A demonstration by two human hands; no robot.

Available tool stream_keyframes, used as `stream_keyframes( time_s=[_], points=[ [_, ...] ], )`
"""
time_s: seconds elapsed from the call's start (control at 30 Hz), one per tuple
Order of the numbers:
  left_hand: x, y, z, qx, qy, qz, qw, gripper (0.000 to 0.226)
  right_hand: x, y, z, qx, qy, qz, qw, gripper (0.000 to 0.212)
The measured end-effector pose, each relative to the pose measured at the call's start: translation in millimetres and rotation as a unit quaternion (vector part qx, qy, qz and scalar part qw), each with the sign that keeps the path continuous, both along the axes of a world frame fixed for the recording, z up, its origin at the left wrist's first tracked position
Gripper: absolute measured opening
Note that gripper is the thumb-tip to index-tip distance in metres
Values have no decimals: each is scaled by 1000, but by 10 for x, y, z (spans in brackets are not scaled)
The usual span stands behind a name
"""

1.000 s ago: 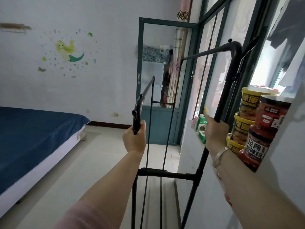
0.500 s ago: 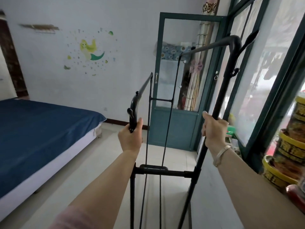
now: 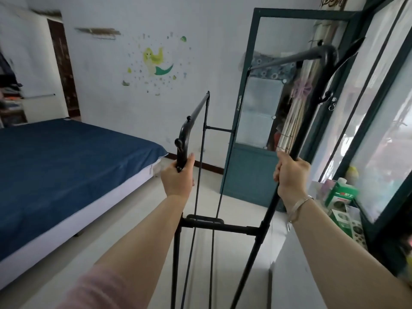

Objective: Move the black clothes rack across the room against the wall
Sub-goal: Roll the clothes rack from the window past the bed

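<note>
The black clothes rack [image 3: 219, 226] stands right in front of me, a frame of thin metal tubes with two top rails running away from me. My left hand [image 3: 177, 176] is closed around the shorter left upright just below its curved top. My right hand [image 3: 291, 175], with a silver bangle on the wrist, grips the taller right upright about halfway up. The rack's feet are below the frame edge and hidden. The white wall [image 3: 138, 90] with a mermaid sticker lies ahead.
A bed with a blue cover [image 3: 62, 170] fills the left side. A teal glass door [image 3: 256, 134] stands open ahead on the right, beside teal-framed windows [image 3: 379, 121]. A low ledge at right carries a green carton [image 3: 340, 195] and boxes. Pale floor runs between bed and rack.
The view has swung left: the stacked jars at right have left the frame, and more of the bed and left wall shows. Both hands keep the same grips on the rack.
</note>
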State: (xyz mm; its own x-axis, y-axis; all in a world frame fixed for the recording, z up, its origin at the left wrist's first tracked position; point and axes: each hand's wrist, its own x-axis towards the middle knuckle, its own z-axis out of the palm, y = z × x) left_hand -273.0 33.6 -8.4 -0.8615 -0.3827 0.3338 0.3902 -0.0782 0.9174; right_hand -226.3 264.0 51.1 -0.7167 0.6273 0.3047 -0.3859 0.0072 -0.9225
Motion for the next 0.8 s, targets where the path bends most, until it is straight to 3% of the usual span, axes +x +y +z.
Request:
stream_keyframes(
  time_s=[0.8],
  points=[
    [-1643,-64,-36,-13,-15,47,999,49,-1749,9,-22,-14,-12,2,1000,38]
  ],
)
